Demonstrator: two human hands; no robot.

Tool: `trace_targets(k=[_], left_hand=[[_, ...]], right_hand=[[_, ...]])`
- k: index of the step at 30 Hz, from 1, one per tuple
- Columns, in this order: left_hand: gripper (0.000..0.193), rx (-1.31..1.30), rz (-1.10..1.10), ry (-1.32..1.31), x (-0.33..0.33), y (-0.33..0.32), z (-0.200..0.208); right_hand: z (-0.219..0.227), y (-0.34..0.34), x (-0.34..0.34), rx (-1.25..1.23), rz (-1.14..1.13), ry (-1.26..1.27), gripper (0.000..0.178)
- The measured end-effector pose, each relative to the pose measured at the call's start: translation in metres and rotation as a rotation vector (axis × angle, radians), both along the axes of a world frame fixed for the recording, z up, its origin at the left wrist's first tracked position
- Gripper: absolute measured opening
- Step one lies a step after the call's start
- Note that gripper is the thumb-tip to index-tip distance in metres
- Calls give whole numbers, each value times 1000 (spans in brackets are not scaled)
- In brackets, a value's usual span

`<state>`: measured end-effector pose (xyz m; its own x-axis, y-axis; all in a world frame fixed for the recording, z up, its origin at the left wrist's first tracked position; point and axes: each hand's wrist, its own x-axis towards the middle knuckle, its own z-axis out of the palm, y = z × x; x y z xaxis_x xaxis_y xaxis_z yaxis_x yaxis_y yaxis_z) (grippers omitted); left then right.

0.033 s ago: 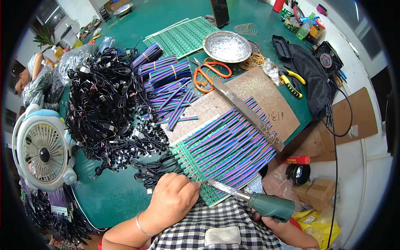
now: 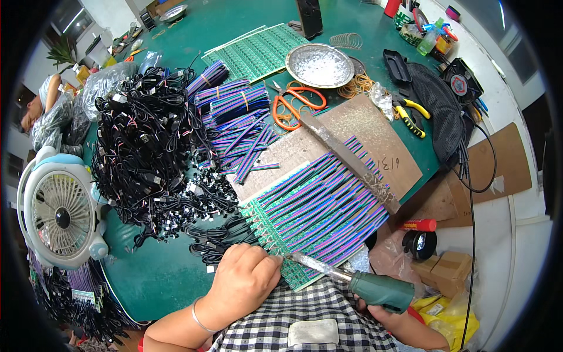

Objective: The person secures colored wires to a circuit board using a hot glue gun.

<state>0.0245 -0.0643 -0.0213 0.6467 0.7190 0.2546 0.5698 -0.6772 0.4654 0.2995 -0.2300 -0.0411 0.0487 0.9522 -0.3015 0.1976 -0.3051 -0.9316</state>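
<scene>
Fingers (image 2: 271,267) of your left hand (image 2: 245,280) curl closed, knuckles up, by the edge of the green circuit board (image 2: 299,278) right before you; what they pinch, I can't tell! Your right hand (image 2: 382,315), partly hidden, closes round the soldering iron (image 2: 381,291) from below, tip slanting in beside those fingertips. Best, I'd judge: brace both wrists, heat briefly, spare the skin
</scene>
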Motion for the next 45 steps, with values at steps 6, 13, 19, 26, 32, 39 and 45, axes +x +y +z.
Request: trace_targets(k=[6, 13, 19, 26, 32, 39, 45], left_hand=[[21, -20, 0, 34, 2, 1, 4], [20, -23, -8, 44, 2, 1, 3], [19, -15, -3, 29, 2, 2, 3], [19, -11, -1, 44, 2, 2, 4], [23, 8, -29, 20, -1, -3, 2], [33, 96, -129, 94, -4, -5, 5], [30, 155, -176, 180, -4, -7, 7]], right_hand=[[-1, -3, -2, -19, -72, 46, 27], [3, 2, 3, -47, -55, 180, 25], [7, 3, -1, 77, -19, 105, 26], [7, 4, 2, 97, -15, 113, 29], [4, -1, 3, 89, -32, 88, 31], [18, 2, -4, -45, -156, 236, 29], [-4, -12, 7, -17, -40, 4, 25]])
